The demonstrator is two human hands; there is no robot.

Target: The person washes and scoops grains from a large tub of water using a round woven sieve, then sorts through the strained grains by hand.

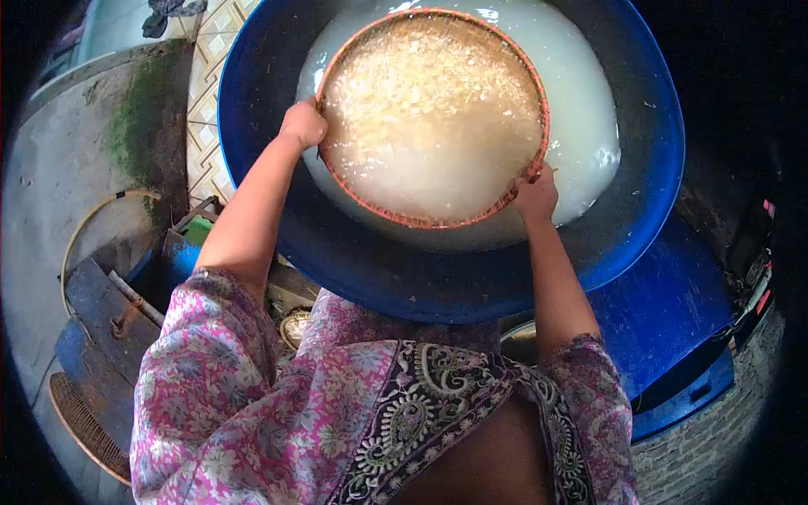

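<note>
Both hands grip the rim of a round woven sieve basket (370,207) with a reddish-orange edge. My left hand (304,124) is closed around its left side, and my right hand (537,194) is closed around its lower right side. Inside the sieve lie many small pale yellowish flakes or grains (412,76), heaped toward the far side, with cloudy liquid over the near part. The sieve rests in milky water (581,101) within a large blue basin (404,290), dark on the inside. How deep the sieve sits is hidden by the cloudy water.
A blue plastic container (665,303) stands under the basin's right side. Patterned tiles (209,101) and grey concrete with green moss (139,118) lie to the left. Lower left are a rusty metal piece (114,316) and a woven tray (84,425).
</note>
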